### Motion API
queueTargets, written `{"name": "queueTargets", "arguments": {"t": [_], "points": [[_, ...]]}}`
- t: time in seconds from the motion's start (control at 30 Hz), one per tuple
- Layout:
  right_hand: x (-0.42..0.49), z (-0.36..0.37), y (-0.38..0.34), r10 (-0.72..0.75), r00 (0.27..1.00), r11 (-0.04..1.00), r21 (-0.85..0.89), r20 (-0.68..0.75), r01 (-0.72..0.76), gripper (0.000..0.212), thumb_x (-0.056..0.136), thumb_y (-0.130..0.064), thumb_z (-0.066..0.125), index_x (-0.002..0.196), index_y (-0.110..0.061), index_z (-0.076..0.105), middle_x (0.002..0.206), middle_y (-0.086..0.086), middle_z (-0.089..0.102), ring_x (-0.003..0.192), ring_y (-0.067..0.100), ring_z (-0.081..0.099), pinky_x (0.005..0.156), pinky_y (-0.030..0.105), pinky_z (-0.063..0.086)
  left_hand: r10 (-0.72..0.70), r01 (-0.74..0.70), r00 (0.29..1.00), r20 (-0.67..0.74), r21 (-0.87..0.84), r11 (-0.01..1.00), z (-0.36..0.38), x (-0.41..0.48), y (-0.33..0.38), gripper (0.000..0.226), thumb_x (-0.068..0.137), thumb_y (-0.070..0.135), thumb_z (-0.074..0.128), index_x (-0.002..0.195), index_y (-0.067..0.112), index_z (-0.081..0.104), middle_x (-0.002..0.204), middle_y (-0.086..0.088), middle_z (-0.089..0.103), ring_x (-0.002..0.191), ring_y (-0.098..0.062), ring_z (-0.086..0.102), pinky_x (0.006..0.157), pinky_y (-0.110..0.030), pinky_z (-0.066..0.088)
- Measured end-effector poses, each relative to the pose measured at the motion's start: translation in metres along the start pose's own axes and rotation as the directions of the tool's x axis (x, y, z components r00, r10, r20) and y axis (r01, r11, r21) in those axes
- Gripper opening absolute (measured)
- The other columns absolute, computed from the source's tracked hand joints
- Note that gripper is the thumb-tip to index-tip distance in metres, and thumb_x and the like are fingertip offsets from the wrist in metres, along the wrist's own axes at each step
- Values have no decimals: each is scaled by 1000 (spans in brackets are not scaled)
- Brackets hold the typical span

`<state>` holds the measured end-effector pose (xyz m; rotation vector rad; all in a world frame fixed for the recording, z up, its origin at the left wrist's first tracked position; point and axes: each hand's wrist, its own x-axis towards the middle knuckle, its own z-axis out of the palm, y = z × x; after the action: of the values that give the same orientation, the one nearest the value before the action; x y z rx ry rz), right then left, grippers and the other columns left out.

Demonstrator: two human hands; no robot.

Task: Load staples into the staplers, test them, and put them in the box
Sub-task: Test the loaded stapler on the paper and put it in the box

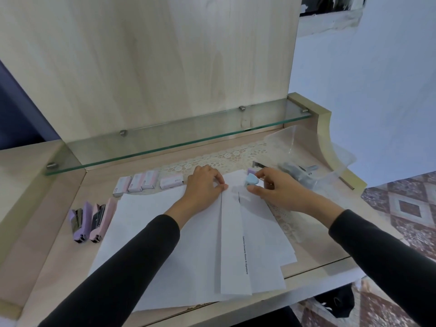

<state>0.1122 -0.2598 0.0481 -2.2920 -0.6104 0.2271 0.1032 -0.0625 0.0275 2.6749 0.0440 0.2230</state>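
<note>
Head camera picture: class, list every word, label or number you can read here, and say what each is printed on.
"Customer Company Stamp & Signature" as best it reads: small black print running lengthwise along the folded paper strip.
Small staple boxes: they carry labels, too blurred to read.
Purple stapler and pink stapler: no readable marking.
Blue stapler in the right hand: none visible.

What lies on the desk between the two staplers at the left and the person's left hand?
In the head view, white paper sheets fill the stretch between the purple and pink staplers and the left hand, which presses on the paper.
</note>
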Motion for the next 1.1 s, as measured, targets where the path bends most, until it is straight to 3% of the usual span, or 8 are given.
{"name": "queueTargets", "arguments": {"t": [0.1, 0.23, 0.33, 0.47, 0.6, 0.73, 0.9, 1.1], "points": [[4, 3, 2, 5, 1000, 1000, -17, 4, -5, 29, 89, -40, 51, 105, -16, 55, 71, -12, 54, 59, 5, 43, 59, 20, 35, 15, -16, 1000, 15, 19, 1000, 2, 1, 0, 12, 88, 27, 59, 89, 15, 62, 116, -1, 53, 113, -20, 38, 93, -33, 30], [6, 6, 0, -24, 1000, 999, -31, 2, 24, 21, 88, -43, 50, 95, -24, 55, 80, 7, 64, 59, 8, 44, 56, 20, 32, 32, -32, 999, -3, 13, 999, 4, 0, -2, 13, 88, 26, 58, 94, 16, 62, 117, 0, 51, 115, -19, 37, 91, -29, 26], [1, 5, -8, -91, 995, 996, -7, 42, 91, 13, 85, -40, 57, 84, -26, 55, 82, 7, 64, 56, -9, 46, 55, 14, 30, 62, -61, 998, -22, 29, 998, 3, -1, -5, 15, 88, 29, 58, 99, 20, 63, 117, 2, 51, 115, -17, 35, 86, -26, 22], [-3, 13, -14, -147, 981, 981, -108, 126, 161, 20, 79, -36, 65, 79, -16, 62, 67, -1, 53, 55, 7, 40, 54, 15, 33, 61, -61, 998, -8, -8, 998, 2, 1, -7, 11, 87, 26, 60, 91, 17, 64, 114, 2, 54, 113, -17, 37, 89, -28, 26], [-3, 13, -14, -133, 985, 987, -77, 108, 142, 43, 82, -29, 64, 56, -15, 33, 55, -2, 31, 55, 17, 31, 53, 25, 33, 80, -78, 996, 27, -45, 996, 0, 3, -6, 8, 87, 22, 60, 81, 19, 56, 105, 0, 56, 101, -15, 40, 91, -33, 33], [-5, 13, -15, -85, 991, 996, -6, 106, 87, 46, 84, -28, 63, 54, -16, 29, 56, -2, 30, 46, 16, 37, 45, 22, 38, 122, -118, 992, 37, -96, 988, -3, -1, -10, 6, 87, 21, 60, 83, 20, 55, 90, 7, 53, 91, -15, 44, 84, -31, 36], [-3, 11, -13, -2, 994, 999, 33, 108, -1, 36, 86, -29, 58, 65, -8, 38, 60, 2, 35, 45, 19, 53, 50, 29, 36, 257, -262, 951, 172, 5, 965, -8, -7, -14, 30, 88, 34, 57, 118, 35, 58, 118, 11, 48, 109, -12, 35, 91, -31, 27], [-9, 11, -10, 20, 995, 997, 67, 94, -27, 39, 86, -29, 58, 61, -12, 34, 60, 2, 34, 42, 14, 52, 52, 28, 33, 323, -385, 895, 307, 167, 907, -17, -2, -13, 33, 91, 34, 52, 123, 39, 51, 138, 8, 39, 122, -15, 30, 98, -36, 26]]}}
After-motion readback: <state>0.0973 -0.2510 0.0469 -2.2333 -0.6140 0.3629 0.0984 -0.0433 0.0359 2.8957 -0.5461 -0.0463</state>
